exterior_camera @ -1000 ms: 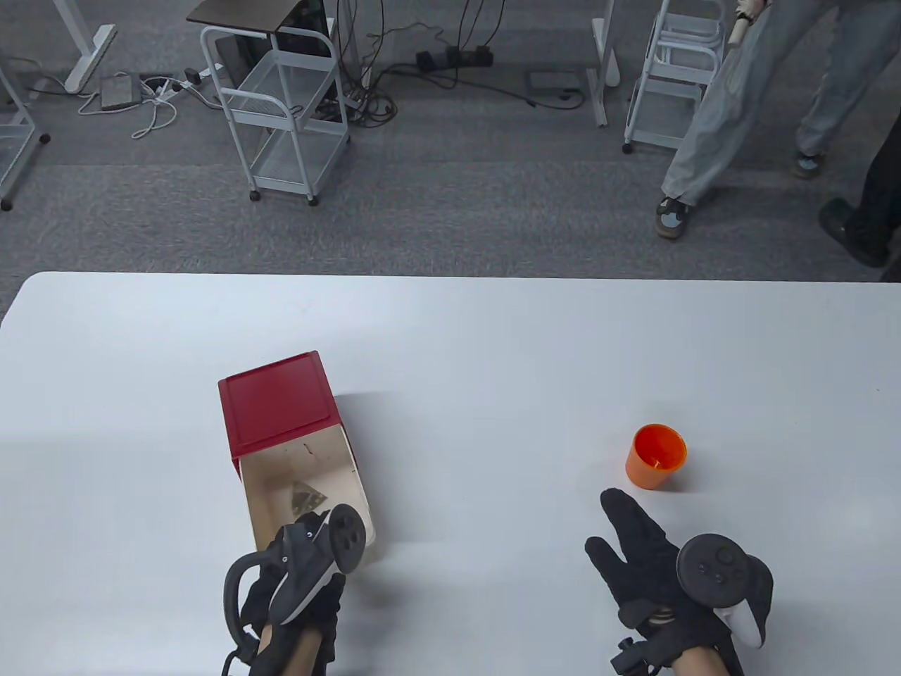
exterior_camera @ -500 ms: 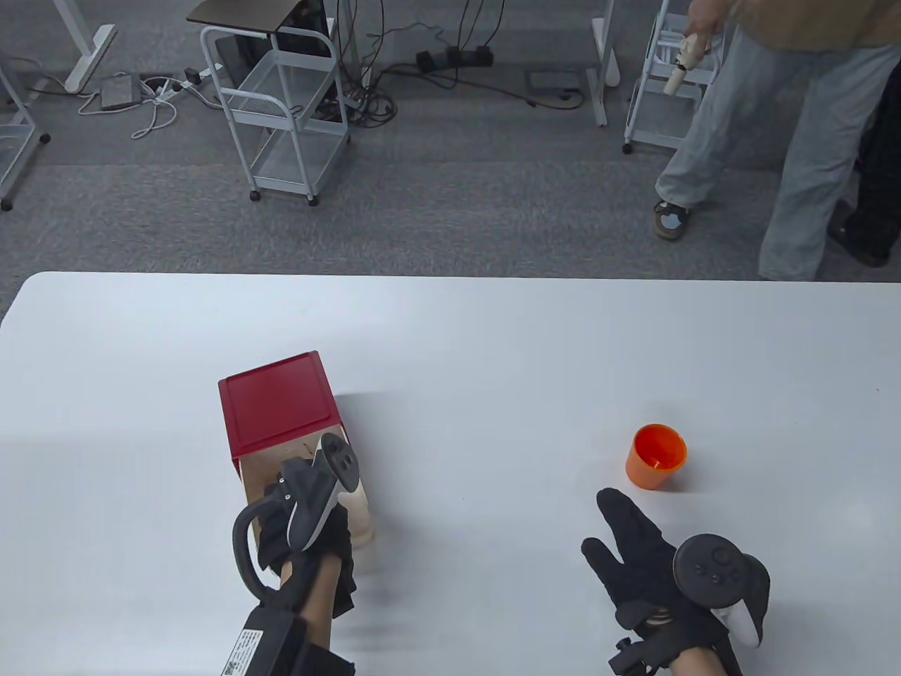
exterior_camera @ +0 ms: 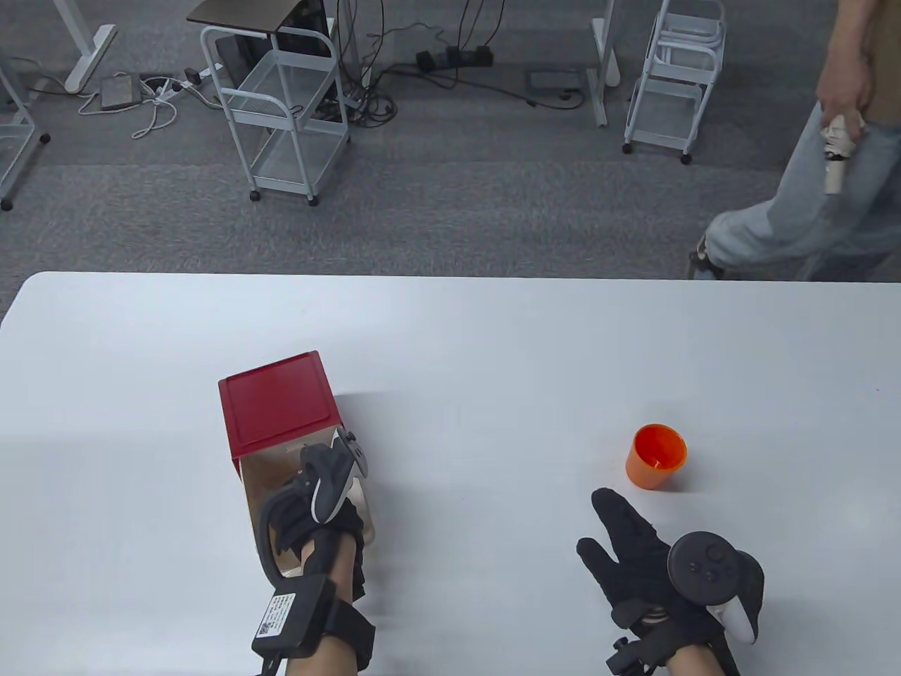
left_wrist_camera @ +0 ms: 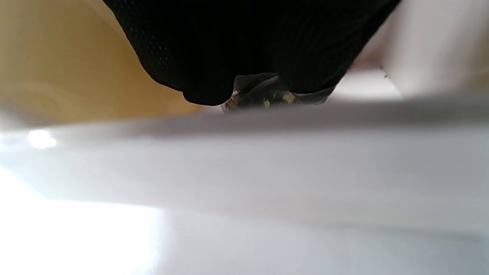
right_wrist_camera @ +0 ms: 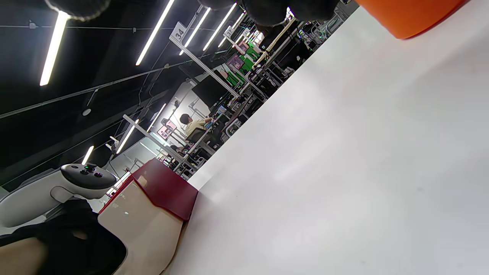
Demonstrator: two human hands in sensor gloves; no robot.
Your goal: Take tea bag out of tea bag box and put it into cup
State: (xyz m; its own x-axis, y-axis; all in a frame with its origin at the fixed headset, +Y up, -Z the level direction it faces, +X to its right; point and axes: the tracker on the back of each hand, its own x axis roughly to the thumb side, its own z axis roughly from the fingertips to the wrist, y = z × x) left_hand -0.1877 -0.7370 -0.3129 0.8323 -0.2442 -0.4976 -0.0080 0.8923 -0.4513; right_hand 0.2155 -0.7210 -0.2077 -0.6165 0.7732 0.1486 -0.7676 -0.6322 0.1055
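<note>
The tea bag box (exterior_camera: 274, 405), with a red lid and a cream open front, lies on the white table (exterior_camera: 493, 338) at the left; it also shows in the right wrist view (right_wrist_camera: 160, 191). My left hand (exterior_camera: 306, 489) reaches into the box opening. In the left wrist view its fingertips (left_wrist_camera: 206, 84) pinch the tea bag (left_wrist_camera: 267, 97) inside the box. The orange cup (exterior_camera: 656, 455) stands upright at the right, also seen in the right wrist view (right_wrist_camera: 408, 15). My right hand (exterior_camera: 619, 542) rests flat on the table just in front of the cup, fingers spread and empty.
A person (exterior_camera: 809, 211) walks past beyond the table's far right edge. White wire carts (exterior_camera: 288, 105) stand on the carpet behind the table. The box and the cup are about a third of the table's width apart.
My left hand has moved forward from the box's front edge into the opening and onto the tea bag. My right hand has barely moved. The person behind has walked to the right.
</note>
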